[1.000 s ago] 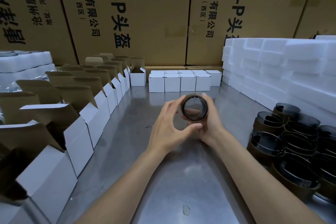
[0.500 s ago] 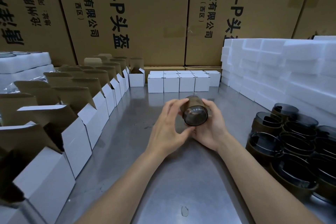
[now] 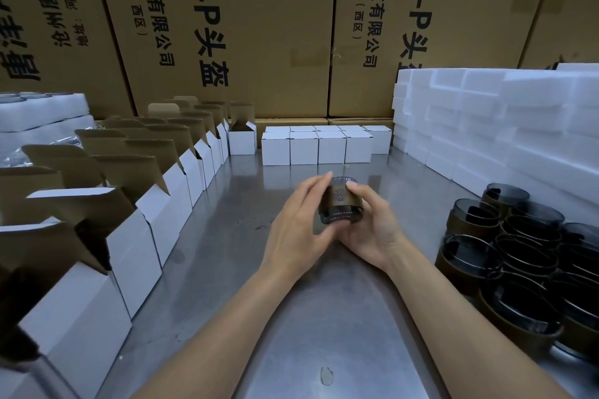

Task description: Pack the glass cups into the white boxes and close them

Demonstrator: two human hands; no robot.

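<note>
Fingers (image 3: pixel 356 191) of both hands pinch the glass cup (image 3: pixel 340 204) above mid-bench; a loose grip could drop it.

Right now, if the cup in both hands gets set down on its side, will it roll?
Probably: the glass cup looks round, and the steel table looks smooth. Upright it likely sits steady, being squat. It is glass, so likely fragile.

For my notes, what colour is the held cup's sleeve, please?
Brown, on the dark glass cup, head view.
</note>
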